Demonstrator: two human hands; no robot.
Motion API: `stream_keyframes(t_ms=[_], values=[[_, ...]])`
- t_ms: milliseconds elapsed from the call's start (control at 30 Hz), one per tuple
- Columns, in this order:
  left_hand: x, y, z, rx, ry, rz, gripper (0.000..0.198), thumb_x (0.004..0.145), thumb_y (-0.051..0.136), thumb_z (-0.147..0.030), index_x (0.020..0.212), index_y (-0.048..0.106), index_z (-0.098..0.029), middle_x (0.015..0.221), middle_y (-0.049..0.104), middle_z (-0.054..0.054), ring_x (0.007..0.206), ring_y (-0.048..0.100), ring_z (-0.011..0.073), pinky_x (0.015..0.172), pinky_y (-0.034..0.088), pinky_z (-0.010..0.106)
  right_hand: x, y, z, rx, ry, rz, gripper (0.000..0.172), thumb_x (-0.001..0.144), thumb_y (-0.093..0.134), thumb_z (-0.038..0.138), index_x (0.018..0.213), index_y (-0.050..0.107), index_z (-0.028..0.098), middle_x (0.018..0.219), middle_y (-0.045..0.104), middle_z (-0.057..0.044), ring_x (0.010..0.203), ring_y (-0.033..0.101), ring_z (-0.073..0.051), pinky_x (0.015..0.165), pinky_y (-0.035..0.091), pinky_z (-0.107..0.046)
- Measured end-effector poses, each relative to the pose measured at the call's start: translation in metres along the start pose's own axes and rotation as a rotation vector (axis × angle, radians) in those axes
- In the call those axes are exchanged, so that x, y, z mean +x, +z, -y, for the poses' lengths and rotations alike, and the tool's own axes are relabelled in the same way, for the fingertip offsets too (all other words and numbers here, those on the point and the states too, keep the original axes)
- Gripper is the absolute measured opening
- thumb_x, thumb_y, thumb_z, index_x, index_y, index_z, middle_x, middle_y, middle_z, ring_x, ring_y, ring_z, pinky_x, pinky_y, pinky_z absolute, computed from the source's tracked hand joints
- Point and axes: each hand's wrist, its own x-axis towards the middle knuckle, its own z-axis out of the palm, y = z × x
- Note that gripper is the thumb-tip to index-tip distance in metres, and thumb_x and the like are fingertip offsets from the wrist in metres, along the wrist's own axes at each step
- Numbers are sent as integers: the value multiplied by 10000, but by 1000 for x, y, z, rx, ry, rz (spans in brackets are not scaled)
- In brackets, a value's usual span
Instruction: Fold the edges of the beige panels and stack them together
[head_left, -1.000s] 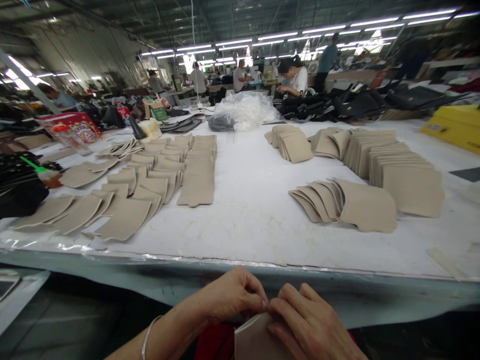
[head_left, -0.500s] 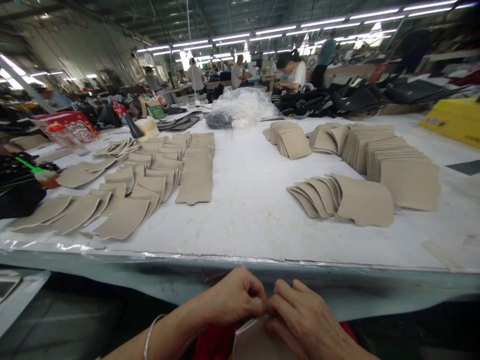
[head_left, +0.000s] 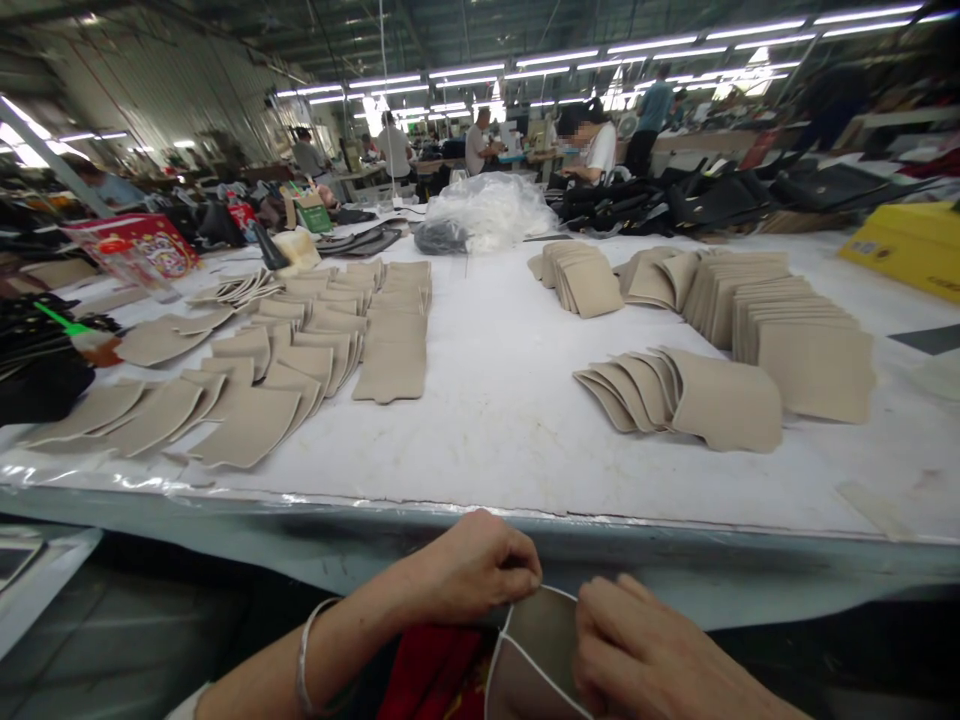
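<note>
Below the table's front edge, my left hand [head_left: 469,568] and my right hand [head_left: 637,650] both pinch one beige cut piece [head_left: 536,655] with a white edge. The left fingers grip its top left corner. The right fingers hold its right edge, and the piece is spread open between them into a pocket. Red cloth [head_left: 431,670] lies in my lap under it.
A white-topped table [head_left: 495,420] carries fanned beige pieces at left [head_left: 247,385], stacks at right [head_left: 795,330] and a small fan [head_left: 675,395]. A clear plastic bag [head_left: 487,215], black goods [head_left: 720,200], a yellow box [head_left: 911,245] and seated workers [head_left: 592,150] lie beyond.
My hands have drawn apart, pulling the beige piece open between them; before, the fingertips met over it. The view has shifted slightly.
</note>
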Motion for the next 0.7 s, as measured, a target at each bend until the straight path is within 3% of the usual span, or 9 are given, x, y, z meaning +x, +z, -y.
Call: stream_keyframes(t_ms=[67,167,200,267,333,400,500,600,700], values=[[-5,2,2,-112,-15,30,261,846,474,-263,786,681,-115,650,532,-12,614,475,114,567,356,198,2,0,-4,4,86,-65,234,804,686,97,795,502,241,922,625,-20,810,587,-216,633,409,-300],[-18,7,7,-315,7,7,401,942,418,-406,953,681,-103,787,596,31,718,534,137,666,425,221,2,10,-13,56,151,-145,241,826,618,42,805,470,230,886,602,-9,776,555,-205,645,376,-309],[-23,10,9,-398,26,-2,373,909,510,-424,1068,655,-119,873,613,41,787,544,150,707,430,231,2,13,-16,78,166,-166,230,852,584,44,808,454,228,856,588,-2,755,542,-200,647,366,-311],[-32,17,10,-545,53,-43,530,766,722,-370,1229,567,-161,1008,611,49,887,537,175,749,425,243,3,16,-20,112,198,-207,219,892,527,51,804,429,226,803,557,12,715,515,-191,656,350,-313],[-37,26,9,-722,39,-88,613,666,802,-287,1212,558,-151,992,607,50,884,538,182,743,420,249,7,12,-22,113,218,-225,224,907,507,54,794,415,224,780,542,17,701,500,-189,667,338,-318],[-38,37,6,-931,21,-99,534,672,794,-261,1149,586,-138,924,607,46,842,547,170,757,417,262,13,4,-20,90,214,-229,220,916,503,64,795,413,224,774,540,16,693,496,-192,667,330,-324],[-37,54,13,-1189,35,38,515,678,799,-265,1133,592,-140,860,607,40,813,574,163,805,414,284,15,1,-14,38,185,-205,228,910,503,56,785,418,226,757,551,17,669,502,-193,652,338,-324],[-40,70,36,-1102,18,71,450,701,794,-313,1065,603,-130,843,596,32,807,567,158,782,405,264,3,22,-7,9,149,-102,232,846,546,29,778,451,230,786,597,4,688,538,-203,641,382,-322],[-46,75,52,-765,-139,-99,401,701,747,-286,1045,614,-127,835,592,16,729,509,131,651,358,223,-12,54,1,37,154,-22,251,763,591,-8,827,512,222,816,624,-3,711,569,-210,688,436,-330]])
